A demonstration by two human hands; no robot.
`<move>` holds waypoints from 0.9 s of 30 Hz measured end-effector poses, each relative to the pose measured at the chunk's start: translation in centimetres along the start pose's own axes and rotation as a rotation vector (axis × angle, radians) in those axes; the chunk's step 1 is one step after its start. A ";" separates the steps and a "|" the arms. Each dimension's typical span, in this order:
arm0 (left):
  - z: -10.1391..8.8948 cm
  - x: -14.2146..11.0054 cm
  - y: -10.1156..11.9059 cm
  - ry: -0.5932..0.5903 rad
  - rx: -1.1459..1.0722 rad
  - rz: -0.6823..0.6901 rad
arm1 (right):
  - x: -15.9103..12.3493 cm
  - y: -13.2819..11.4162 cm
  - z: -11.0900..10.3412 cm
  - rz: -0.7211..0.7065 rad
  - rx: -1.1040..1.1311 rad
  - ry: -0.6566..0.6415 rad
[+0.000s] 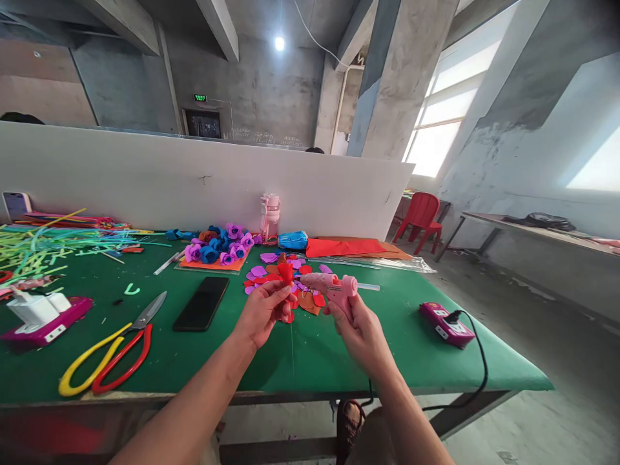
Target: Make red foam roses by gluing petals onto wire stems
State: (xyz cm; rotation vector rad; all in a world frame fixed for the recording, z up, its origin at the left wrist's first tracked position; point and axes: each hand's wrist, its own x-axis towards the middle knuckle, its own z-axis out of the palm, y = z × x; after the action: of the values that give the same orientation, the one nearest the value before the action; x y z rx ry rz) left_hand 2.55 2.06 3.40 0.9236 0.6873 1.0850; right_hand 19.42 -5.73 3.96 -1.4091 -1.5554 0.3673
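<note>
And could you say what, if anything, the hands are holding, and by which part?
The right hand holds a glue gun by its handle; the left hand pinches a red petal by its lower end.

One glue gun (334,289), one bottle (270,218), one pair of scissors (150,312), two power strips (438,316) — petals (269,258) (overlapped, uncountable)

We cannot read the writing (264,137) on the far wall, as it is too small. The white panel (203,177) hides all but the tops of two dark shapes (22,118). The left hand (265,310) covers the lower part of the red piece (285,272); the right hand (357,326) covers part of the glue gun's (322,282) handle. We find the red patch (62,436) at bottom left blurred.
</note>
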 end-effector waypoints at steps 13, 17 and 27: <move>0.0 0.1 -0.1 0.005 0.020 0.008 | 0.0 0.2 0.0 -0.022 0.005 -0.007; 0.0 0.1 -0.1 0.002 0.020 -0.002 | -0.1 0.1 0.0 -0.032 0.023 -0.003; 0.0 0.1 -0.1 -0.008 0.029 0.006 | 0.0 0.1 0.0 -0.021 -0.021 0.022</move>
State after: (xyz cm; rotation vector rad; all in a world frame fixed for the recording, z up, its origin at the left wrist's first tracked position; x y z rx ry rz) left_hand 2.61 2.15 3.30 0.9550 0.6951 1.0785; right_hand 19.49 -5.70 3.87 -1.4073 -1.5597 0.3223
